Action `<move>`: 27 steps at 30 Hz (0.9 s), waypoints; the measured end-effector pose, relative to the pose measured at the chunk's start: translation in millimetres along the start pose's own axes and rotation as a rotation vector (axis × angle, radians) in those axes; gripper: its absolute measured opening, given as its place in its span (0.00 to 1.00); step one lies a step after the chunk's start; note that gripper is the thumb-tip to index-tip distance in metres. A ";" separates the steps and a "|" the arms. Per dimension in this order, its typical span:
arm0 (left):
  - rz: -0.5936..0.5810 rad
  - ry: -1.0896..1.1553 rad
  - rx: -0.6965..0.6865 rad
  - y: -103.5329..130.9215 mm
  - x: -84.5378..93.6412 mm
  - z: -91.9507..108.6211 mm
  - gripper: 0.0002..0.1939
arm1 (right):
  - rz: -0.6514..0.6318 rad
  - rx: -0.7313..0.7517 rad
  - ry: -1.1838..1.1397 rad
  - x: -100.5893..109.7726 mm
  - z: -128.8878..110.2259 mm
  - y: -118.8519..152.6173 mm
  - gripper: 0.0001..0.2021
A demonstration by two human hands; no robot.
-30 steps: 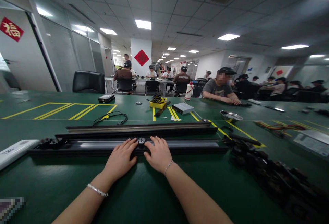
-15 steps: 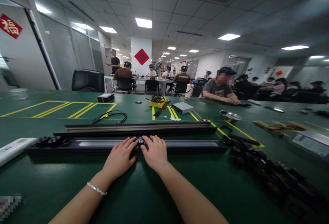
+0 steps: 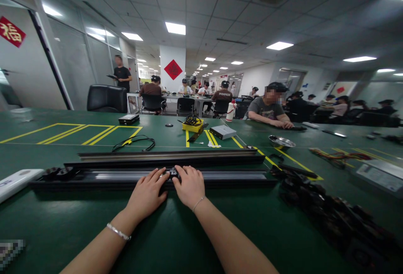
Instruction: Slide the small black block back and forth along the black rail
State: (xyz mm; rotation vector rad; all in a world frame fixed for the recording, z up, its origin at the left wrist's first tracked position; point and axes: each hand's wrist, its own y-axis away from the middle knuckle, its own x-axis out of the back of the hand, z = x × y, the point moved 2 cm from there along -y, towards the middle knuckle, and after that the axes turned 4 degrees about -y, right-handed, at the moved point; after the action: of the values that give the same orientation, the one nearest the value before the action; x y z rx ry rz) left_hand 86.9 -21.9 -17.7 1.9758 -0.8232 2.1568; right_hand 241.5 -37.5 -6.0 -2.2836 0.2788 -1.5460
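Observation:
A long black rail (image 3: pixel 226 176) lies crosswise on the green table, with a small black part (image 3: pixel 173 173) at its middle. My left hand (image 3: pixel 148 192) rests over the rail, its fingertips at the left side of that part. From the right, my right hand (image 3: pixel 189 185) has its thumb and fingers against the same part. Both hands are closed in on it between them. More black parts (image 3: pixel 59 173) sit at the rail's left end. Another long rail (image 3: pixel 170 155) lies just behind, parallel to the first.
Dark parts (image 3: pixel 330 215) are heaped on the right, near a metal box (image 3: pixel 382 175) and a steel bowl (image 3: pixel 281 141). A white device (image 3: pixel 19 181) lies at left. Farther back are a yellow box (image 3: pixel 192 126), a grey box (image 3: pixel 223 131) and a seated person (image 3: pixel 267 108).
The small black part and the left fingertips have shifted very slightly right. In the background, the standing person has moved left.

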 end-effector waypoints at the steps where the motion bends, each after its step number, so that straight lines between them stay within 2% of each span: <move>1: -0.003 0.000 0.005 0.0 0.3 0.6 0.28 | 0.000 0.001 0.002 0.2 0.0 -0.1 0.20; 19: 0.012 0.001 -0.010 1.2 1.2 0.4 0.28 | -0.005 -0.039 -0.011 4.9 -1.0 -7.5 0.18; 27: 0.004 -0.003 -0.006 1.2 0.6 -0.2 0.28 | 0.047 -0.067 0.007 2.1 -4.9 -7.4 0.16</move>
State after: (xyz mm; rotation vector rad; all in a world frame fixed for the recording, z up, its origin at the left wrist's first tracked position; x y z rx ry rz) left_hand 86.2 -23.0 -17.6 1.9772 -0.8335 2.1512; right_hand 237.4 -32.5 0.4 -2.3059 0.3883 -1.5436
